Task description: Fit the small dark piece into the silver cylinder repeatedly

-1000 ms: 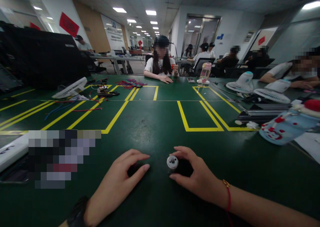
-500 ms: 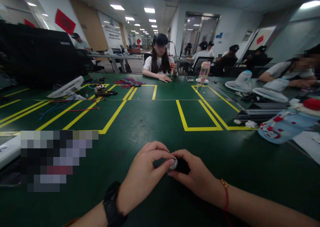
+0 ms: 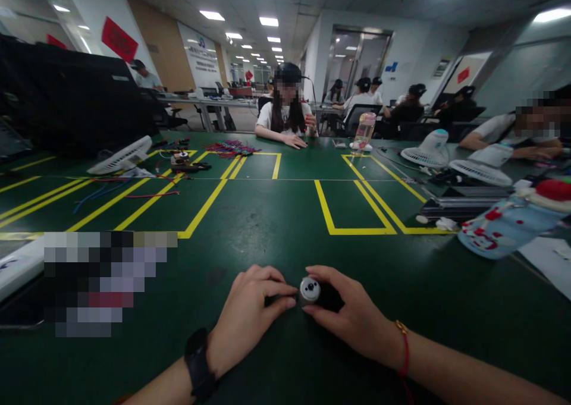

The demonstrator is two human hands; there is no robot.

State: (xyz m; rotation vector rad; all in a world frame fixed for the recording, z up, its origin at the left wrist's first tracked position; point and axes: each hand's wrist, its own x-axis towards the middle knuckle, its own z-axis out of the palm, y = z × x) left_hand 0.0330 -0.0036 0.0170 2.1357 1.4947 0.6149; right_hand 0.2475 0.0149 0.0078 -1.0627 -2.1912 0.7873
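The right hand (image 3: 357, 310) holds between thumb and fingers the small metal cylinder (image 3: 309, 289), with its round top facing up, over the green counter (image 3: 250, 206). Half a second ago, the left hand (image 3: 247, 313) covered this top; now it has moved just to the side, its thumb and finger kept narrow. Therefore the top with dark spots is uncovered. Whether the left hand pinches something tiny, I cannot tell.

On my feed the room is dim, lit by white, washed-out ceiling lights (image 3: 268, 21). I see dull glare mid-table (image 3: 250, 232), a dark foreground, soft background detail, stretched edges where the bottle (image 3: 493, 229) leans, and blocky pixelation lower left.
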